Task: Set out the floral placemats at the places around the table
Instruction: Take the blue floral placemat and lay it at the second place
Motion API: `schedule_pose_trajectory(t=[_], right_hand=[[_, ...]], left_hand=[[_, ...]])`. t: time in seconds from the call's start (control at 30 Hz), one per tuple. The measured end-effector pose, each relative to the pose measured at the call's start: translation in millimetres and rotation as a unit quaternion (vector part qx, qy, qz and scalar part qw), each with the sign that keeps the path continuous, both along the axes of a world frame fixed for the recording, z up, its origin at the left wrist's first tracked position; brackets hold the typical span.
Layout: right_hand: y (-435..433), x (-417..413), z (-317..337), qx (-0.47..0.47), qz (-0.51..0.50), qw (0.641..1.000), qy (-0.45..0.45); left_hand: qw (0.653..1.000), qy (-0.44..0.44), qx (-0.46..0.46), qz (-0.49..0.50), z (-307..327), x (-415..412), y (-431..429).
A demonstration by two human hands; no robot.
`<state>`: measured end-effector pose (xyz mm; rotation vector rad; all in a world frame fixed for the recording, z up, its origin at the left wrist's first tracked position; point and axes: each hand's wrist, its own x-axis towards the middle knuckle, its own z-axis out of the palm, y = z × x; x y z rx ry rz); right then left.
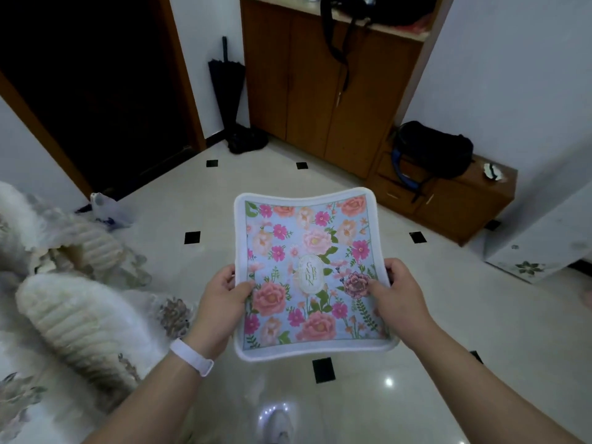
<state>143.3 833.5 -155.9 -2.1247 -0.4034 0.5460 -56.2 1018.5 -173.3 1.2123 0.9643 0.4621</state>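
I hold a floral placemat [312,251] flat in the air over the tiled floor. It is light blue with pink and peach flowers, a white border and a small "GARDEN" label in the middle. My left hand [226,298] pinches its left edge, thumb on top. My right hand [395,290] pinches its right edge the same way. A white band is on my left wrist. No table is in view.
A cushioned seat with cream padded covers [73,315] fills the left. A wooden cabinet [320,91] stands ahead, with a low wooden drawer unit [448,200] bearing a black backpack [432,152] to its right. A folded black umbrella [226,91] leans by a dark doorway.
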Motion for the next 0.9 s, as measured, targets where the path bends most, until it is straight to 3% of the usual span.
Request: schedule_pose_trajectory(t=[0.47, 0.9], right_hand=[[197.8, 100.1, -20.7, 0.001, 0.128, 0.992, 0.004], [435.3, 231.6, -16.1, 0.035, 0.294, 0.954, 0.050]], left_hand=[[0.990, 0.028, 0.005, 0.135, -10.7, 64.6, 144.7], [0.949, 0.014, -0.018, 0.313, 14.5, 165.1, 293.9]])
